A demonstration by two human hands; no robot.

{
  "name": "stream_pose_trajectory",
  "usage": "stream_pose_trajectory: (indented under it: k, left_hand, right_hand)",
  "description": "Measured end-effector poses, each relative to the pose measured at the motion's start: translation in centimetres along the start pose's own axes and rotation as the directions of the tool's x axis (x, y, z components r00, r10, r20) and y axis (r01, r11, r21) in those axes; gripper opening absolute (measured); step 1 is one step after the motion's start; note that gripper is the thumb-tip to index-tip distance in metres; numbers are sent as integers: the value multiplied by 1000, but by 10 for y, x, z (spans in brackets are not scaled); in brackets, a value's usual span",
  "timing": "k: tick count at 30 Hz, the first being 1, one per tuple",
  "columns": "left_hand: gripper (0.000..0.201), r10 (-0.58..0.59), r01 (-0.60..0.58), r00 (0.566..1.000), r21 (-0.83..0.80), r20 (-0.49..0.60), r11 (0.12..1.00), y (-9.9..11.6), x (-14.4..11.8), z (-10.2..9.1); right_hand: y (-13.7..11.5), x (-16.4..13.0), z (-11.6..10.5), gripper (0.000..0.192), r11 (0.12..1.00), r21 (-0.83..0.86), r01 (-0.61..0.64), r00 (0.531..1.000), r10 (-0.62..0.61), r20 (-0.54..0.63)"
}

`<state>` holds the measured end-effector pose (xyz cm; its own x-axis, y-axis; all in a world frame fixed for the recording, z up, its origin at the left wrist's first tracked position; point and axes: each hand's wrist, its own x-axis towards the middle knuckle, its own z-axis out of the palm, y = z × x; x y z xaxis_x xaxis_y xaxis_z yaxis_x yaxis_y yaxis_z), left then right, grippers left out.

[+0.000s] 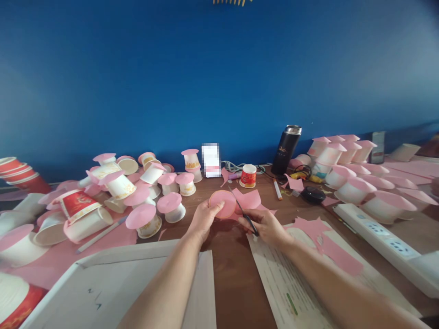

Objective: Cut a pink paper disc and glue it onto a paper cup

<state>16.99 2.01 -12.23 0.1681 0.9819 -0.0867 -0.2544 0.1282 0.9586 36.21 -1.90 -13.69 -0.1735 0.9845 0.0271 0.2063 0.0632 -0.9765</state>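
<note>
Between the thumb and fingers of my left hand (pixel 207 212) is a round piece of pink paper (pixel 222 204) with an orange outline along its edge. My right hand (pixel 262 224) is closed around the dark handles of a pair of scissors (pixel 245 212). The blades point up and to the left, beside the disc's right edge; I cannot tell whether they touch it. Pink paper scraps (pixel 249 199) lie just behind the scissors. A red and gold paper cup (pixel 247 176) stands upright a little further back.
Many paper cups with pink paper tops (pixel 169 203) crowd the left, and more (pixel 356 188) stand at the right. A black flask (pixel 286 148) leans near the blue wall (pixel 219 82). A white power strip (pixel 387 244), printed sheets (pixel 277 278) and a white box lid (pixel 120 288) lie nearer.
</note>
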Motion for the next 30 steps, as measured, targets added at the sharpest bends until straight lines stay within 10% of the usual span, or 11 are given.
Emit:
stream_pose_trajectory:
  k: [30]
  left_hand:
    - [38,-64,56,997,-149,-49,987,8,-2,5]
  right_hand:
    - [-12,-3,1,45,999,-47,0,999,2,36]
